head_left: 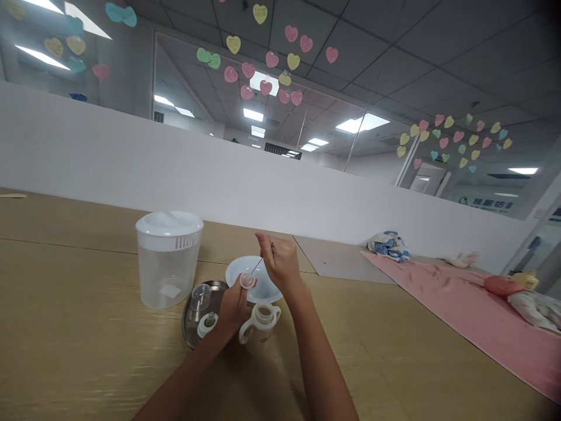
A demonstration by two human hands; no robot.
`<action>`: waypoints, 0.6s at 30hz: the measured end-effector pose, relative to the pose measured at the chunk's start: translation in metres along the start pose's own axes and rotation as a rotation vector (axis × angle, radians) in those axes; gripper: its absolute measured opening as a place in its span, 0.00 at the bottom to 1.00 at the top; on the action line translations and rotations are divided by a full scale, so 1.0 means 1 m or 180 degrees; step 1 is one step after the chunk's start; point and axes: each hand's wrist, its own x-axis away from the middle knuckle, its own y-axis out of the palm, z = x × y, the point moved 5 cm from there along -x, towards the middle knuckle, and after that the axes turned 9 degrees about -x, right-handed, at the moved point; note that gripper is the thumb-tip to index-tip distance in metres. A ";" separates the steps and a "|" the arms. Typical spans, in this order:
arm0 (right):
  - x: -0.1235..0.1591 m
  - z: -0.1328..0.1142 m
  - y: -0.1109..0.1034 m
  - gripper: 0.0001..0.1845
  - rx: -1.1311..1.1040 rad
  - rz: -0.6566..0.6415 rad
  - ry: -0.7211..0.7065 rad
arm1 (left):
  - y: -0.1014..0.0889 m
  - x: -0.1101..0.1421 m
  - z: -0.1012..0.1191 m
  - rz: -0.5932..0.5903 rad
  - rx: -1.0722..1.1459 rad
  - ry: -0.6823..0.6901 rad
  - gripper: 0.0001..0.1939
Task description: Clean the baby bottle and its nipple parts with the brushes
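Pinched in the fingers of my left hand (233, 305) is a clear, round silicone bottle nipple (248, 281). Above it, my right hand (281, 263) is closed on a thin wire-like stem (257, 265), whose lower end reaches the nipple; whether it has bristles cannot be seen. Both hands are over the near side of a white bowl (267, 287). An open baby bottle (263, 332) with white handles stands just below my hands. Left of my left hand, a metal tray (190, 327) carries a clear cap (200, 297) and a white collar with a teat (207, 323).
A tall translucent container (169, 272) with a white lid stands behind the tray. On the right lie a pink cloth (456, 304), a blue-and-white cloth (389, 245) and a doll-like bundle (532, 307). A low white wall (263, 193) bounds the table's far side.
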 end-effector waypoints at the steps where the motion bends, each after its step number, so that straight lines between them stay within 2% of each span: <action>1: 0.000 0.000 0.000 0.30 0.0016 0.0008 -0.0010 | 0.000 0.000 0.001 -0.0002 0.0000 -0.0003 0.18; 13: 0.001 0.006 0.001 0.31 0.0079 -0.0218 0.0228 | 0.000 0.001 0.004 -0.0095 0.0290 -0.0066 0.18; 18: 0.003 0.007 0.013 0.26 0.0132 -0.0784 0.0514 | 0.000 0.000 0.003 -0.0029 0.0268 -0.0112 0.16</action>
